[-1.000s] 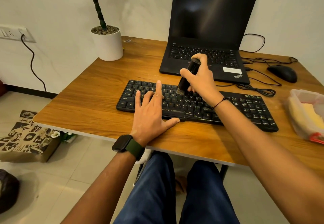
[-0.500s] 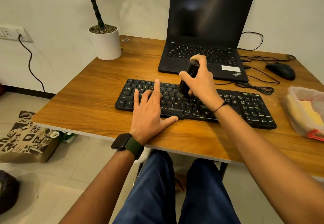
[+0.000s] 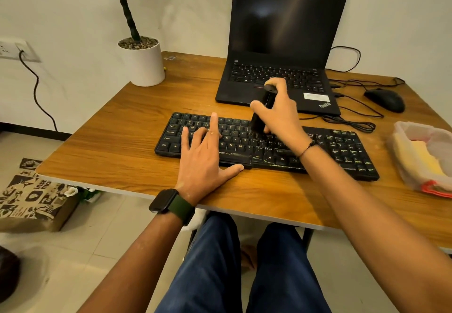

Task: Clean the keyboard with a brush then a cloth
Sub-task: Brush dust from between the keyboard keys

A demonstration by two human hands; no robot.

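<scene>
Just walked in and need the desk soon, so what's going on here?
A person is cleaning the black keyboard on the wooden desk. The right hand grips a black brush, its lower end down on the middle keys. The left hand lies flat on the keyboard's left half, steadying it. A yellow cloth sits unused in a plastic bag at the right. The laptop behind is dark.

Left hand (image 3: 204,158): bare, no rings seen. Left wrist: smartwatch (image 3: 163,201), black rectangular case, dark screen, dark green strap (image 3: 182,208). Right hand (image 3: 281,113): bare. Right wrist: thin black cord bracelet (image 3: 307,150) w/ small knot or bead. Both forearms bare, no sleeves in view. Legs: dark blue trousers (image 3: 212,268), denim-like, creased at knees. Bare foot (image 3: 248,256) under desk, partly hidden btw legs.
</scene>
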